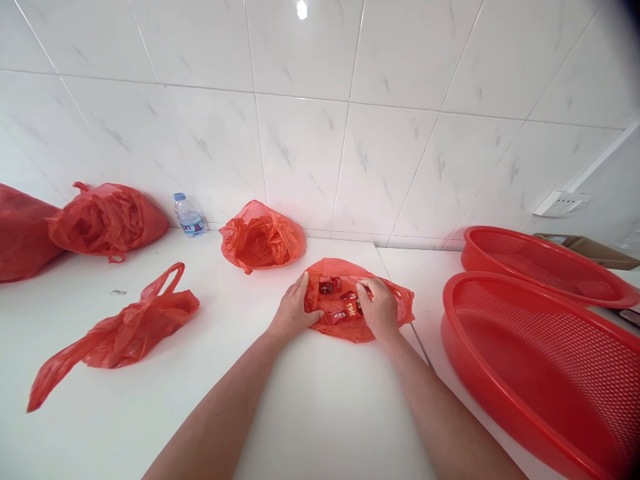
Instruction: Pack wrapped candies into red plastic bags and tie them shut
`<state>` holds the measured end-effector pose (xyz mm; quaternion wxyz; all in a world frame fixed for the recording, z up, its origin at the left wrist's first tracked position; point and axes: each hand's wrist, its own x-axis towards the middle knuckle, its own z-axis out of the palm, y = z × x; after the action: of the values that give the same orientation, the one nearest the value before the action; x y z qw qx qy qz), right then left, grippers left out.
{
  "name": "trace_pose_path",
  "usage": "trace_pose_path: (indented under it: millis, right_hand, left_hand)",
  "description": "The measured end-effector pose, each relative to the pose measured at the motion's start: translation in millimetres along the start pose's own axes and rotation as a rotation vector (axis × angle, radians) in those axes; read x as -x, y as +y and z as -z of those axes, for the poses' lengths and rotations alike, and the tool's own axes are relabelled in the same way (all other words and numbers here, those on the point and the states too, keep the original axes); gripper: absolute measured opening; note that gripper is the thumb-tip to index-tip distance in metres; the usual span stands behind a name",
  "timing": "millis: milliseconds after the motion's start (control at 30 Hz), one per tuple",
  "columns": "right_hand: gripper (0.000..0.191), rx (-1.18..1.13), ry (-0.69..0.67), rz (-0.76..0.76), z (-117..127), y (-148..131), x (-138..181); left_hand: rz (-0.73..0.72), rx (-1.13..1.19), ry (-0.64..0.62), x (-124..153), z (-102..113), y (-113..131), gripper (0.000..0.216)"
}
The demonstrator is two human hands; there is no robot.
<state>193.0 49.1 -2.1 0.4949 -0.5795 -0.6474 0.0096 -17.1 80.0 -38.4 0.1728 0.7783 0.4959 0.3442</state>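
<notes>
In front of me a red plastic bag [360,331] lies opened wide on the white table. Several small red wrapped packets [351,307] are inside it, some with yellow or white print and one darker. My left hand [296,308] grips the bag's left edge, its thumb over the inside and the fingers along the rim. Over the right part of the opening, my right hand [379,307] is closed with its fingertips pressed together, close to the packets. Whatever it may hold is hidden by the fingers.
Behind stands another opened red bag [263,239]. Left are a knotted red bag [135,330], a stuffed red bag [113,220] and a water bottle [189,217]. Two red mesh baskets [493,367] occupy the right side, near a cardboard box [587,250]. A tiled wall [305,153] bounds the back.
</notes>
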Motion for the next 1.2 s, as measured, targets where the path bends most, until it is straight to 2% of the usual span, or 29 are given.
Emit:
trace_pose_path:
  millis: [167, 333, 467, 533, 600, 667, 733, 800, 900, 967, 1000, 1033, 1133, 1200]
  right_hand:
    - [0.019, 0.109, 0.096, 0.088, 37, -5, 16]
    - [0.015, 0.197, 0.262, 0.132, 71, -12, 41]
    - [0.023, 0.214, 0.293, 0.201, 86, -22, 64]
    - [0.039, 0.269, 0.318, 0.159, 89, -25, 69]
    - [0.058, 0.321, 0.311, 0.056, 88, -24, 67]
    - [0.057, 0.301, 0.211, -0.065, 86, -18, 56]
    - [0.032, 0.206, 0.014, -0.202, 86, -12, 35]
    - [0.007, 0.102, -0.166, -0.332, 91, -10, 7]
    - [0.016, -0.019, -0.224, -0.363, 114, -21, -37]
    - [0.016, -0.146, -0.199, -0.354, 137, -34, -61]
    - [0.020, -0.249, -0.166, -0.350, 148, -41, -70]
    - [0.022, -0.454, -0.122, -0.377, 159, -46, -78]
    - [0.022, -0.876, -0.130, -0.465, 179, -57, -91]
    - [0.022, -0.952, -0.192, -0.507, 181, -59, -93]
  left_hand:
    - [0.002, 0.099, 0.033, 1, 4, 2, 0.091]
    - [0.075, 0.269, 0.157, 7, 10, 4, 0.088]
    - [0.216, 0.474, 0.102, 18, 19, 6, 0.089]
    - [0.302, 0.567, 0.096, 22, 24, 9, 0.088]
    - [0.394, 0.660, 0.095, 22, 31, 13, 0.083]
    - [0.439, 0.726, 0.064, 16, 39, 20, 0.071]
    - [0.406, 0.745, 0.044, 4, 51, 31, 0.056]
    - [0.341, 0.740, 0.083, -13, 68, 47, 0.051]
    - [0.249, 0.726, 0.213, -43, 104, 75, 0.056]
    - [0.115, 0.717, 0.366, -58, 132, 94, 0.053]
    - [0.037, 0.721, 0.443, -63, 146, 103, 0.053]
    - [-0.027, 0.727, 0.488, -66, 159, 111, 0.052]
    - [-0.125, 0.728, 0.509, -68, 187, 131, 0.051]
    - [-0.132, 0.694, 0.478, -65, 196, 139, 0.050]
